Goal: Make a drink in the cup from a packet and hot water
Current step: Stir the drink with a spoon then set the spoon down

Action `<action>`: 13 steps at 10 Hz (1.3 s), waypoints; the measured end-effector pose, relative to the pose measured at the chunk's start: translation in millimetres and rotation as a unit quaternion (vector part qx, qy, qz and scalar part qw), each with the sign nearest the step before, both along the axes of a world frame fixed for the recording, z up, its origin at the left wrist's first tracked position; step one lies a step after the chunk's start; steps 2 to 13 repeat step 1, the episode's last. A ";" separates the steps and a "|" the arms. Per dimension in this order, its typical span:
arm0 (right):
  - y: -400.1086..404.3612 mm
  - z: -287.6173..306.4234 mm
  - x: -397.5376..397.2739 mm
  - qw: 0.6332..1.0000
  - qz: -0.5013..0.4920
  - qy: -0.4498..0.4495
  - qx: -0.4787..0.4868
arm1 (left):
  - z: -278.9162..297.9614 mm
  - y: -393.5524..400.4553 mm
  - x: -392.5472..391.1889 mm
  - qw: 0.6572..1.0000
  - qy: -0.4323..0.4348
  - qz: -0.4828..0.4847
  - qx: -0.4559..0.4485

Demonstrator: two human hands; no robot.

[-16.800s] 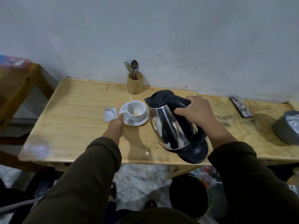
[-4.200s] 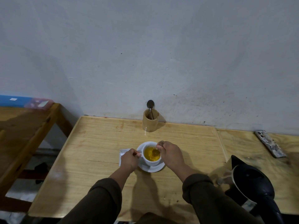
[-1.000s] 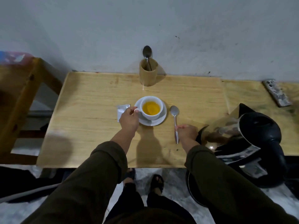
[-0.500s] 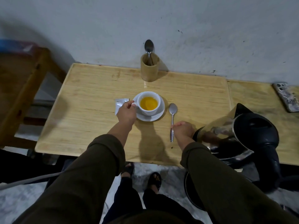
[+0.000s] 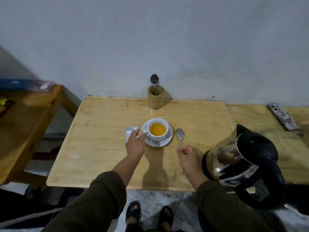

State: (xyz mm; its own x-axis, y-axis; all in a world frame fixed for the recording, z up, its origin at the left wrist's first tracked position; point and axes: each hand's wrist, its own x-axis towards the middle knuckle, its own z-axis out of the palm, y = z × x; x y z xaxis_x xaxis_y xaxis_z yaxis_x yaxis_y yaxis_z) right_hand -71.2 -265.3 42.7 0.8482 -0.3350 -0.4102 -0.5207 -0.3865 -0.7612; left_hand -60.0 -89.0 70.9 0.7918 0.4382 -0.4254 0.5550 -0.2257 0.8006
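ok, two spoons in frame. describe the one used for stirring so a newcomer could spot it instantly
Start at the light wooden table and find the white cup of yellow drink on its saucer. The spoon lies flat on the wood just right of the saucer, its handle end at the right hand. The other spoon stands upright in the wooden holder by the wall.

Wall: plain grey-white, scuffed, 12 o'clock. Wooden table: pale, centre, against the wall. Darker wooden bench: 9 o'clock. Floor: marbled light stone, 6 o'clock. Light: dim.
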 end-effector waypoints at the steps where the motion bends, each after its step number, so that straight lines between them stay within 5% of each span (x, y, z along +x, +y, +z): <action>1: -3.0 8.1 -49.3 0.999 0.026 -0.011 0.047 | -7.2 10.4 -33.2 0.997 -0.027 -0.066 0.018; 13: -3.0 8.1 -49.3 0.999 0.026 -0.011 0.047 | -7.2 10.4 -33.2 0.997 -0.027 -0.066 0.018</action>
